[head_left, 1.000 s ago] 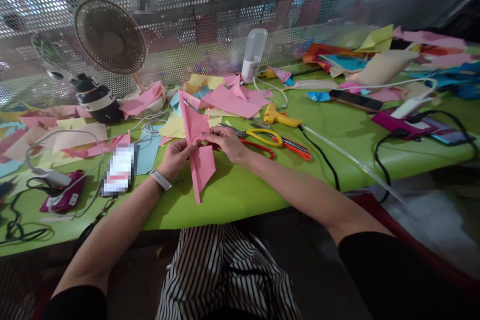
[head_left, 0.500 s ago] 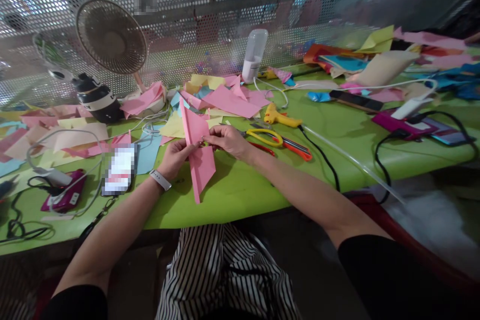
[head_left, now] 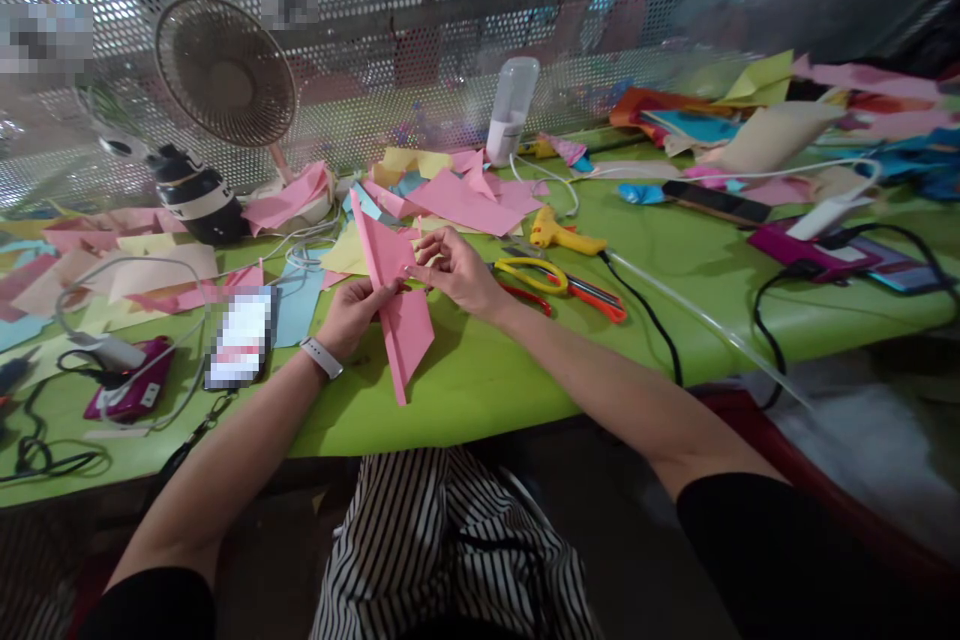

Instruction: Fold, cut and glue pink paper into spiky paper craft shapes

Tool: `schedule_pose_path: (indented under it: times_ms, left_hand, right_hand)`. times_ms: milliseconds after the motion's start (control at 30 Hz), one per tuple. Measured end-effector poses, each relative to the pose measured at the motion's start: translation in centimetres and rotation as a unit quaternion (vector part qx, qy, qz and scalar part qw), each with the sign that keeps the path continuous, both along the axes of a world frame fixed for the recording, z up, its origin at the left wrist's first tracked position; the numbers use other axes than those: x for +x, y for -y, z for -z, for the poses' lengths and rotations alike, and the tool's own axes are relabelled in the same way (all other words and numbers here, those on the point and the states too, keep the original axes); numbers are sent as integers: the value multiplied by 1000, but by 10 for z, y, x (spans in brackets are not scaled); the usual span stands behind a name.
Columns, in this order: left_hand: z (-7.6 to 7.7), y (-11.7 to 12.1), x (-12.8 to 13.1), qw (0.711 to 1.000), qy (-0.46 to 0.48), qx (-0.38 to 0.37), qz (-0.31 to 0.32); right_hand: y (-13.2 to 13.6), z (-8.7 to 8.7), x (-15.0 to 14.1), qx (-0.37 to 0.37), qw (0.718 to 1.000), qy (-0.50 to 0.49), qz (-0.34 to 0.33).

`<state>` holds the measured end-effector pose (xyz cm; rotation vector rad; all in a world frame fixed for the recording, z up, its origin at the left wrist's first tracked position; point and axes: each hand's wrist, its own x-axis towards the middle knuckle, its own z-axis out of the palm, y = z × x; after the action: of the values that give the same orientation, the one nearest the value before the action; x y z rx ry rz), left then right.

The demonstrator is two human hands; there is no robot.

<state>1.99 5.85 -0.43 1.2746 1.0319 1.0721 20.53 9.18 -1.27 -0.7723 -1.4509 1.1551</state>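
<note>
A long strip of pink paper (head_left: pixel 411 335), folded along its left edge and slanted at both ends, is held just above the green table. My left hand (head_left: pixel 354 308) grips it around the middle, thumb on top of the folded edge. To the right of the paper is my right hand (head_left: pixel 454 272), its fingers bent and apart. Its thumb tip points at the paper's right side near the middle; whether it touches is hard to tell. Right of that hand lie yellow-handled scissors (head_left: pixel 536 274) and an orange cutter (head_left: pixel 596 298).
A yellow glue gun (head_left: pixel 566 235) with a black cord lies behind the scissors. Loose paper scraps (head_left: pixel 469 200) cover the back. On the left are a phone (head_left: pixel 241 338), a purple power bank (head_left: pixel 139 382), a black bottle (head_left: pixel 193 195) and a fan (head_left: pixel 226 70).
My right hand's fingers have lifted and spread away from the paper's edge. The paper has tilted slightly, its top end to the left and its bottom to the right. My left hand keeps its grip.
</note>
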Motion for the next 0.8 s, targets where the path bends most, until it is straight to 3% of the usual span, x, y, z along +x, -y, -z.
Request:
schedule_pose_path:
  times_ms: [167,367,800]
  left_hand:
    - [4,-2,1,1000,-1,8,-2]
    - [4,0,2,1000,-9,7,3]
    - [4,0,6,1000,-28,11,-4]
  right_hand:
    - [2,-5,0,25,998,65,-7]
    - [4,-7,-5,-13,998,56,-31]
    - [-3,9,-10,-24,999,41,-20]
